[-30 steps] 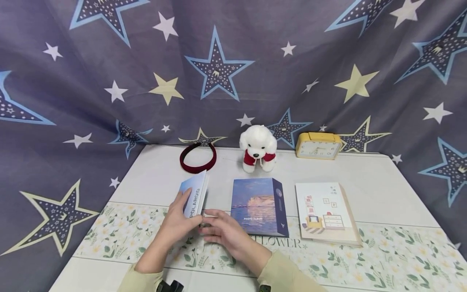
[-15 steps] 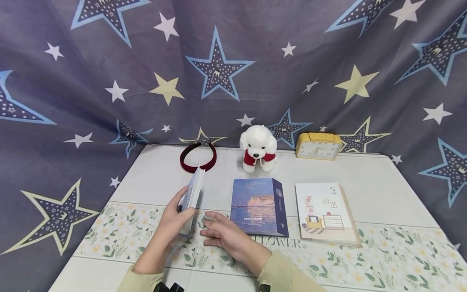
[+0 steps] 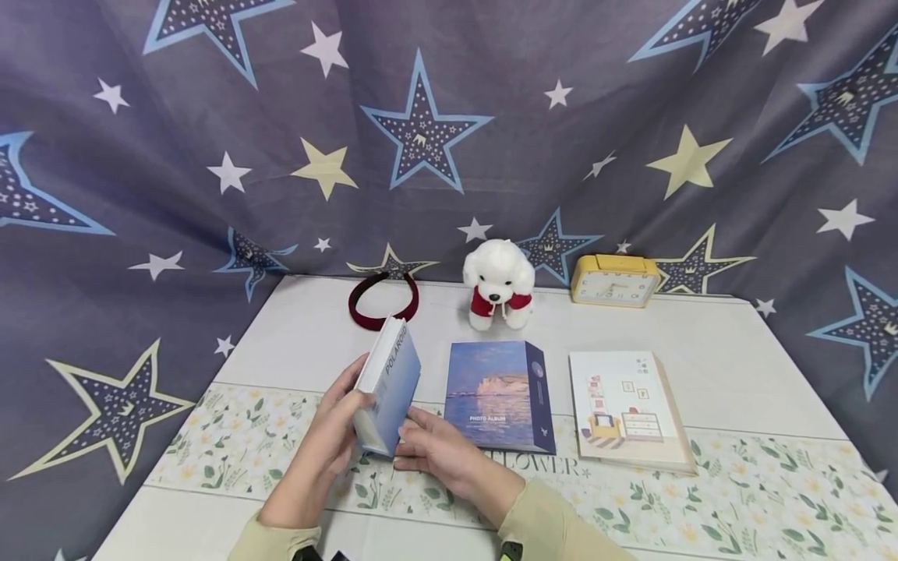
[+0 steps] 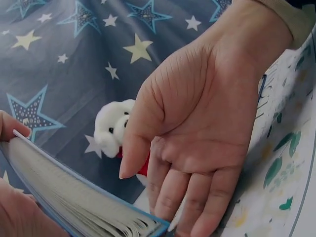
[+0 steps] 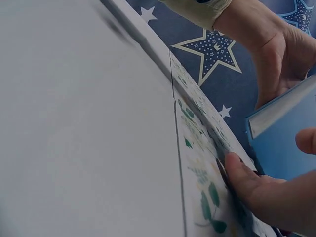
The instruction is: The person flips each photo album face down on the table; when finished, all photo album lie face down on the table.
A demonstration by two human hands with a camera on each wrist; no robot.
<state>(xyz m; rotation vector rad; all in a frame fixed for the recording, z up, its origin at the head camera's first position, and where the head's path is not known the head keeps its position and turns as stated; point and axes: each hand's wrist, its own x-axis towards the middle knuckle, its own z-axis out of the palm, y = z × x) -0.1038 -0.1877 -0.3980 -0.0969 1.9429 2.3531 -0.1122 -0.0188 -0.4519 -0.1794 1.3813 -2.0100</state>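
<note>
My left hand (image 3: 328,432) grips a thick light-blue photo album (image 3: 394,389) marked POLAROID, thumb on its near side and fingers behind. The album stands tilted on end above the flowered band of the tablecloth, its blue cover turned to the right. My right hand (image 3: 443,453) is at the cover's lower right corner, fingers loosely extended. In the left wrist view the right palm (image 4: 197,123) faces the camera, fingertips by the album's corner, and the page edges (image 4: 74,197) show. The right wrist view has the right thumb (image 5: 307,140) in front of the blue cover (image 5: 281,143).
A photo album with a seaside painting (image 3: 487,397) lies right of my right hand, and a cream illustrated album (image 3: 624,405) lies farther right. Behind stand a dark red headband (image 3: 382,321), a white plush dog (image 3: 498,284) and a yellow clock (image 3: 614,280) before a starry curtain (image 3: 449,156).
My left hand has turned the album from its printed side, through edge-on, to the blue cover facing right. The right hand drew slightly away, then came to the album's lower corner.
</note>
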